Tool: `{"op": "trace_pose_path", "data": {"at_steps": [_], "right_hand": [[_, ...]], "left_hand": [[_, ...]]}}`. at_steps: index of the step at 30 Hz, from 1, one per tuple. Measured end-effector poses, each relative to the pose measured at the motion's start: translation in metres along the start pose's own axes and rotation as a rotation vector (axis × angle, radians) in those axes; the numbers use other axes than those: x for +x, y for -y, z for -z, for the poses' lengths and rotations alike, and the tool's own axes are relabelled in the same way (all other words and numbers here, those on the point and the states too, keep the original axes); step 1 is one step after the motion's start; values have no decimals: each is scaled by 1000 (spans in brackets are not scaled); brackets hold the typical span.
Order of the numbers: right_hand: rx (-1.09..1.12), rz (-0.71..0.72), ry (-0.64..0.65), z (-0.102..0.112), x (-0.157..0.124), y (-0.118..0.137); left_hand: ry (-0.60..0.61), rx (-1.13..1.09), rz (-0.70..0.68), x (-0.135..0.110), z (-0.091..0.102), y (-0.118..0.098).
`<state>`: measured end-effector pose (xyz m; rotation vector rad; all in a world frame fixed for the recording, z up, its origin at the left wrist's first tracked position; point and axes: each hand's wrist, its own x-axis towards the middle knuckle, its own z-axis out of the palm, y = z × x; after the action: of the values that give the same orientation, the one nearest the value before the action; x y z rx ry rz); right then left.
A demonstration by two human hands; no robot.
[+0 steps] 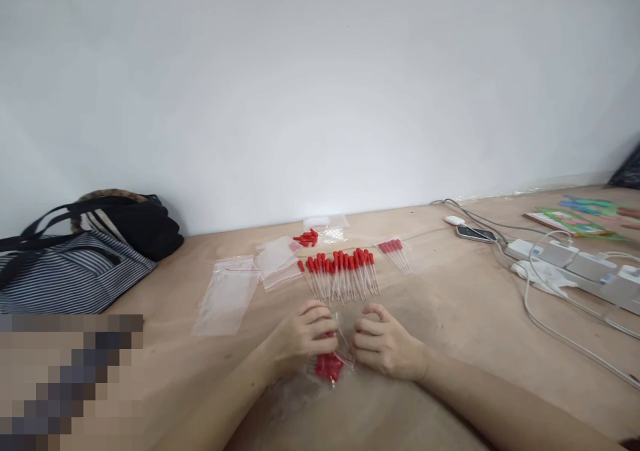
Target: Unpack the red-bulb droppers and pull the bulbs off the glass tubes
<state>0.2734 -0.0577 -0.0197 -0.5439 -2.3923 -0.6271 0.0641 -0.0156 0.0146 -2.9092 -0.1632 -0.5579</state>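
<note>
Head view: a pale wall (pixel 320 104) backs the brown table (pixel 470 324), which leaves room between your right hand (pixel 385 344) and the white cable (pixel 528 294). Your left hand (pixel 300 338) has its fingers curled closed on the clear bag (pixel 345 360) before you; the right's bend narrowly at its edge, grip unclear. Inside cluster glossy red bulbs (pixel 329 367).
</note>
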Motion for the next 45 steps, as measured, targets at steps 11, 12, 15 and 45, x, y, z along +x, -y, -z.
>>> {"op": "trace_pose_path", "data": {"at_steps": [11, 12, 15, 45], "right_hand": [[466, -354, 240, 5, -1, 0], [480, -409, 251, 4, 0, 1], [487, -552, 287, 2, 6, 4], [640, -781, 404, -9, 19, 5]], "left_hand": [[315, -308, 437, -44, 8, -25], [326, -306, 444, -43, 8, -25], [341, -303, 451, -39, 8, -25], [53, -420, 575, -37, 5, -33]]}}
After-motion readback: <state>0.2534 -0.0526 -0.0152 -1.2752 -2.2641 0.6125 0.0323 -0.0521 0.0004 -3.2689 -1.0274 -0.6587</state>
